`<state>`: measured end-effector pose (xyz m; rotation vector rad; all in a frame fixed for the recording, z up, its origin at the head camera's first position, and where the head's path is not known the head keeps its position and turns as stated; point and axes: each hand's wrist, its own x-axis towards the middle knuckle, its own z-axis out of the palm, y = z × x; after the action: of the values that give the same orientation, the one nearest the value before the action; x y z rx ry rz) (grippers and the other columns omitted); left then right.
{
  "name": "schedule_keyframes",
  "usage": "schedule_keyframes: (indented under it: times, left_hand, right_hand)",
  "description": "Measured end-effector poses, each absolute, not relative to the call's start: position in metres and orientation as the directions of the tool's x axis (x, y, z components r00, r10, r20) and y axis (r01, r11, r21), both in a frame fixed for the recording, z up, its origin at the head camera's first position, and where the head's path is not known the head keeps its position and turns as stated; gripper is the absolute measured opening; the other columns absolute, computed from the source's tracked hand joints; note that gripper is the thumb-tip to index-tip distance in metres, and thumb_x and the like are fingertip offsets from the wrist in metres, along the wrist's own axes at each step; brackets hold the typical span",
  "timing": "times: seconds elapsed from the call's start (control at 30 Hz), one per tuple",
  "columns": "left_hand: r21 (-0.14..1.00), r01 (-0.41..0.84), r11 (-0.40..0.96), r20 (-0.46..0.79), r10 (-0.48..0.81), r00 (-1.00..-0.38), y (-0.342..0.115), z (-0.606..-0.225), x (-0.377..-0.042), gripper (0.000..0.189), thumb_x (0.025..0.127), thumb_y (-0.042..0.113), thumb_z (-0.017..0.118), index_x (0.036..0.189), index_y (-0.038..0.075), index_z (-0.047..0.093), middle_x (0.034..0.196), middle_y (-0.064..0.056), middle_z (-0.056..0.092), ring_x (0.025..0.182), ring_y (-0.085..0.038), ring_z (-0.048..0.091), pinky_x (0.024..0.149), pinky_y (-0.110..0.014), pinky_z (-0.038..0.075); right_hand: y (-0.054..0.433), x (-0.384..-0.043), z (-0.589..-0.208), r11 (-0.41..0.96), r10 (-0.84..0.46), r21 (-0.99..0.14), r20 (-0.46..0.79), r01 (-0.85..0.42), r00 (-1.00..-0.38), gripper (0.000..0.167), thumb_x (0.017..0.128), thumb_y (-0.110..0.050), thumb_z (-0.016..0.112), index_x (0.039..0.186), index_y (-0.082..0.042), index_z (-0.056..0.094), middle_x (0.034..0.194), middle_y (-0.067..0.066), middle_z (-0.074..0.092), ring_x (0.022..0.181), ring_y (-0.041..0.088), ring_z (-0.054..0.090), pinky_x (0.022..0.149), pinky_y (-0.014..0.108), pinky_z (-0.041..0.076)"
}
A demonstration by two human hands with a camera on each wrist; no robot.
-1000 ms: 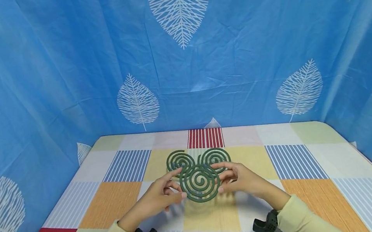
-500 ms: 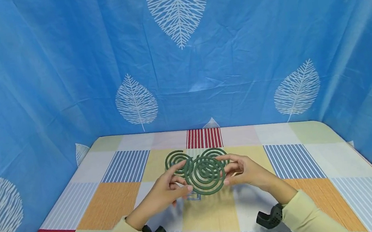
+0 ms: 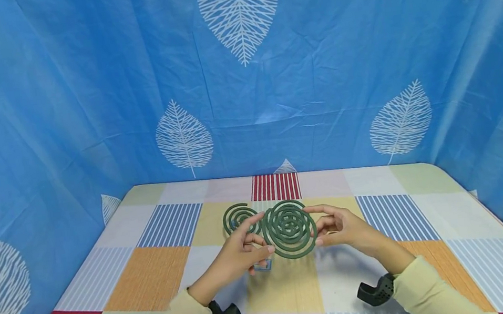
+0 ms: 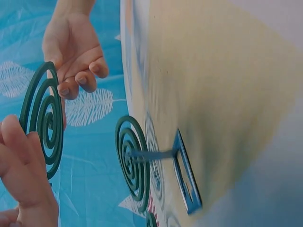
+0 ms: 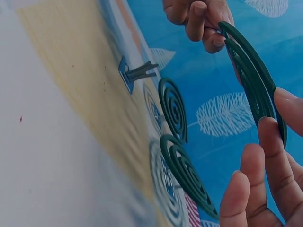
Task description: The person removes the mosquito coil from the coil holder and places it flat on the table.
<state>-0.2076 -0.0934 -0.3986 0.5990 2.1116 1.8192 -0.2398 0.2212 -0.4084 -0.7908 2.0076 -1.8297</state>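
A dark green mosquito coil (image 3: 293, 256) is held up by its rim over the table. My left hand (image 3: 240, 251) pinches its left edge between thumb and index finger, and my right hand (image 3: 346, 226) pinches the opposite edge the same way. In the right wrist view the raised coil (image 5: 259, 85) looks thin, almost edge-on. Below it, a small blue metal stand (image 4: 187, 177) bears no coil, its narrow arm sticking up. Behind, two more mosquito coils sit raised on stands: the left coil (image 3: 226, 224) partly behind my left fingers, the right one (image 5: 189, 177) overlapped by the held coil in the head view.
A patchwork cloth (image 3: 152, 276) covers the table. Blue curtains (image 3: 309, 91) with white leaves stand along its back and both sides. Each wrist bears a black device, such as the right wrist camera (image 3: 376, 291). The coils cast shadows on the cloth.
Both hands have carried the held coil to the right and slightly away. It now overlaps the right rear coil, and the bare stand shows below my left hand.
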Motion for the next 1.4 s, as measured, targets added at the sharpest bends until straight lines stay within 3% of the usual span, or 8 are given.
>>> schedule_keyframes:
  times: [0.13, 0.33, 0.47, 0.57, 0.8, 1.03, 1.4]
  left_hand:
    - [0.986, 0.125, 0.106, 0.059, 0.479, -0.876, -0.084, -0.400, -0.210, 0.082, 0.101, 0.007, 0.075, 0.170, 0.005, 0.031, 0.098, -0.005, 0.070, 0.074, -0.039, 0.070, 0.050, -0.026, 0.051]
    - [0.989, 0.115, 0.097, 0.057, 0.466, -0.883, -0.071, -0.401, -0.212, 0.082, 0.100, 0.007, 0.077, 0.170, 0.008, 0.033, 0.095, -0.003, 0.070, 0.064, -0.020, 0.064, 0.051, -0.026, 0.050]
    - [0.990, 0.104, 0.094, 0.050, 0.460, -0.886, -0.062, -0.403, -0.213, 0.082, 0.100, 0.007, 0.077, 0.170, 0.009, 0.034, 0.096, -0.004, 0.070, 0.061, -0.017, 0.059, 0.051, -0.026, 0.051]
    - [0.990, 0.110, 0.089, 0.057, 0.465, -0.883, -0.056, -0.404, -0.214, 0.082, 0.100, 0.007, 0.076, 0.170, 0.011, 0.033, 0.097, -0.005, 0.069, 0.061, -0.017, 0.058, 0.052, -0.027, 0.050]
    - [0.990, 0.124, 0.066, 0.079, 0.462, -0.883, -0.036, -0.405, -0.217, 0.080, 0.101, 0.006, 0.074, 0.170, 0.012, 0.034, 0.095, -0.004, 0.068, 0.060, -0.014, 0.057, 0.053, -0.026, 0.051]
    - [0.993, 0.104, 0.048, 0.073, 0.437, -0.897, -0.017, -0.405, -0.221, 0.080, 0.100, 0.004, 0.076, 0.169, 0.012, 0.036, 0.093, -0.003, 0.069, 0.058, -0.014, 0.058, 0.051, -0.026, 0.050]
    - [0.998, 0.056, 0.003, 0.050, 0.405, -0.913, 0.009, -0.408, -0.227, 0.081, 0.101, 0.005, 0.076, 0.170, 0.019, 0.036, 0.094, -0.003, 0.070, 0.057, -0.013, 0.059, 0.052, -0.024, 0.052]
  right_hand:
    - [0.229, -0.240, -0.410, 0.026, -0.574, -0.985, 0.125, -0.171, -0.809, 0.078, 0.094, 0.005, 0.078, 0.157, 0.017, 0.034, 0.101, -0.001, 0.077, 0.094, 0.014, 0.072, 0.083, 0.029, 0.058]
    - [0.240, -0.241, -0.412, 0.019, -0.574, -0.985, 0.132, -0.174, -0.808, 0.078, 0.094, 0.006, 0.076, 0.157, 0.019, 0.031, 0.102, -0.001, 0.077, 0.094, 0.013, 0.072, 0.082, 0.027, 0.058]
    - [0.247, -0.241, -0.411, 0.002, -0.578, -0.985, 0.140, -0.173, -0.804, 0.077, 0.095, 0.006, 0.074, 0.158, 0.018, 0.030, 0.102, 0.000, 0.076, 0.093, 0.015, 0.071, 0.081, 0.028, 0.059]
    - [0.254, -0.240, -0.409, -0.008, -0.580, -0.985, 0.143, -0.170, -0.802, 0.073, 0.096, 0.007, 0.072, 0.159, 0.012, 0.036, 0.103, 0.000, 0.076, 0.093, 0.015, 0.071, 0.080, 0.028, 0.059]
    - [0.272, -0.241, -0.405, -0.056, -0.593, -0.987, 0.156, -0.153, -0.790, 0.064, 0.098, 0.009, 0.070, 0.154, -0.020, 0.057, 0.105, 0.000, 0.074, 0.096, 0.012, 0.072, 0.082, 0.026, 0.060]
    - [0.287, -0.244, -0.405, -0.071, -0.603, -0.987, 0.156, -0.142, -0.782, 0.065, 0.099, 0.012, 0.065, 0.150, -0.028, 0.059, 0.108, -0.001, 0.073, 0.100, 0.010, 0.071, 0.085, 0.026, 0.062]
    - [0.312, -0.249, -0.404, -0.060, -0.583, -0.986, 0.160, -0.155, -0.797, 0.064, 0.104, 0.012, 0.057, 0.152, -0.032, 0.059, 0.114, -0.002, 0.073, 0.102, 0.010, 0.070, 0.087, 0.029, 0.062]
